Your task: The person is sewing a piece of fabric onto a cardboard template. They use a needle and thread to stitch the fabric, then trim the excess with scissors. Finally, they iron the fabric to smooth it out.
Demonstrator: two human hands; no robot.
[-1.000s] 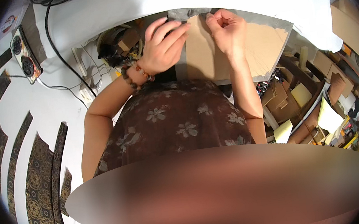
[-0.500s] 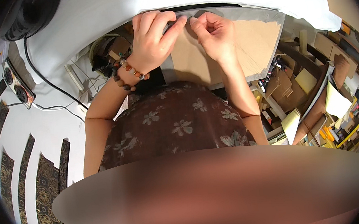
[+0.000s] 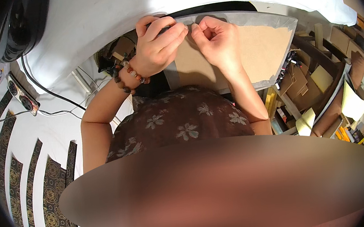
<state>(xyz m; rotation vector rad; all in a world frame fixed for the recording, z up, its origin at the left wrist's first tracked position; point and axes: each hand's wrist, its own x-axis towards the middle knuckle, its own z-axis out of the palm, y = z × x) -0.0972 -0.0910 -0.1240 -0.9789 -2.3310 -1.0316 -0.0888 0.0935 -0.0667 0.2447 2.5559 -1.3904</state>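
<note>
Hands point(image 3: 159, 45) point(image 3: 218, 44) half-curled at grey-edged brown board point(image 3: 259, 52); cannot tell what, if anything, held

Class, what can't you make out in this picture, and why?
All in head view:
Left hand: palm hidden by its back.
Right hand: too small to tell whether its fingertips hold anything.
Board: near edge partly hidden by flowered clothing.
Patterned strips: some cut off by picture's edge.

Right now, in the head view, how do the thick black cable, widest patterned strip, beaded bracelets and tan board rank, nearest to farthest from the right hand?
From the right hand:
1. Tan board, directly beneath it.
2. Beaded bracelets, to its left.
3. Thick black cable, farther left.
4. Widest patterned strip, farthest, lower left.
</note>
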